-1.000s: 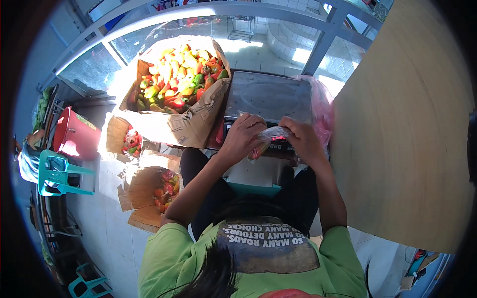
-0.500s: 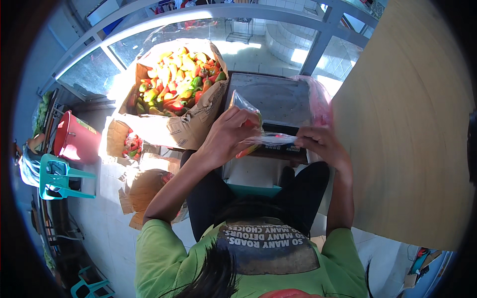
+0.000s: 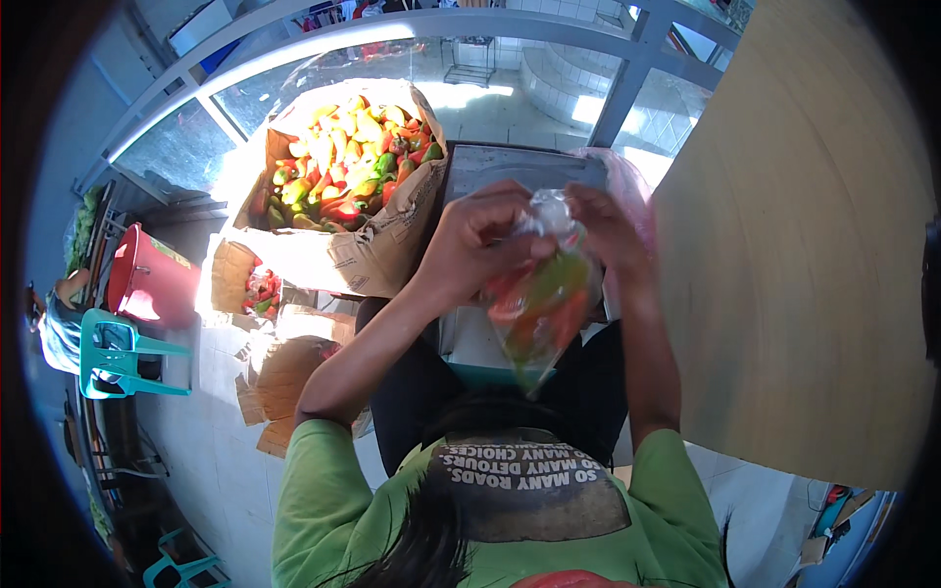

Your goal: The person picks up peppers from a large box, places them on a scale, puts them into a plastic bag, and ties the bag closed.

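A clear plastic bag (image 3: 544, 304) of red, orange and green peppers hangs in front of me, tapering to a point at its lower end. My left hand (image 3: 480, 240) pinches the bag near its gathered neck. On the other side of the neck, the fingers of my right hand (image 3: 606, 225) are closed on the twisted plastic, slightly blurred. Behind the hands lies the grey flat platform of a scale (image 3: 500, 165), largely covered by my hands and the bag. A large open cardboard box (image 3: 392, 250) heaped with peppers (image 3: 343, 157) stands to the left of it.
A pink plastic bundle (image 3: 635, 191) lies beside the scale. A wide wooden board (image 3: 804, 274) fills the right. Torn cardboard (image 3: 284, 363) and a smaller box with peppers (image 3: 262, 289) are at left, near a red bucket (image 3: 152, 279) and a green plastic chair (image 3: 113, 353). A railing (image 3: 323, 49) runs behind.
The bag's neck, stretched sideways between my hands before, is now bunched between them. Both hands have risen and drawn closer together, and the bag's filled part now hangs toward me.
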`<state>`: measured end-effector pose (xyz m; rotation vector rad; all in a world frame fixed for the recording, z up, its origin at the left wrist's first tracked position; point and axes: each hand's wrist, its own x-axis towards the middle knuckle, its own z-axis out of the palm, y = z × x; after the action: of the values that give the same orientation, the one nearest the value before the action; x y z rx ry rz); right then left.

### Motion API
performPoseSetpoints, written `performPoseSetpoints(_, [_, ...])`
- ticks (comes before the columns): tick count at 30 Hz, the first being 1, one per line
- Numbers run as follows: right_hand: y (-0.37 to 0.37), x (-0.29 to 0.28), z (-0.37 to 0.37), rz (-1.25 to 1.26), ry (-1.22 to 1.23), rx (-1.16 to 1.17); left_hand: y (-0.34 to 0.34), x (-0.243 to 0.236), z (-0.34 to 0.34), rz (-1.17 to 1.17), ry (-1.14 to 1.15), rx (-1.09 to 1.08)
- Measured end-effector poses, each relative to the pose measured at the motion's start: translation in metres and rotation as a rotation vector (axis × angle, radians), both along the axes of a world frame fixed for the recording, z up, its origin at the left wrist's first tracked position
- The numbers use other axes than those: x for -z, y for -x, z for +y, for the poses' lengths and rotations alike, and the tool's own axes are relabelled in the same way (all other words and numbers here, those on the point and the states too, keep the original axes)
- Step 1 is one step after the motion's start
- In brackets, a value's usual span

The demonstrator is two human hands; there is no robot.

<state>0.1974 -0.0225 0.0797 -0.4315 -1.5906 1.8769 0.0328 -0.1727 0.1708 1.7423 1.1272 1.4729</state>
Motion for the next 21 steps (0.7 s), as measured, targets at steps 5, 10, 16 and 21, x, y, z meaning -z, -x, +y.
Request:
performPoseSetpoints(5, [0.058,0.032,-0.056,0.507,0.491,-0.354,-0.006,0.042,0.032,-0.428,0.116,-0.315])
performPoseSetpoints(10, [0.061,0.059,-0.085,0.297,0.806,-0.141,-0.013,0.072,0.049,-0.256,0.000,-0.595])
performPoseSetpoints(16, [0.039,0.043,-0.095,-0.043,0.441,-0.077,0.001,0.098,0.047,-0.116,-0.041,-0.759])
performPoseSetpoints(21, [0.032,0.036,-0.114,-0.324,-0.036,0.068,0.003,0.114,0.045,-0.172,0.065,-0.747])
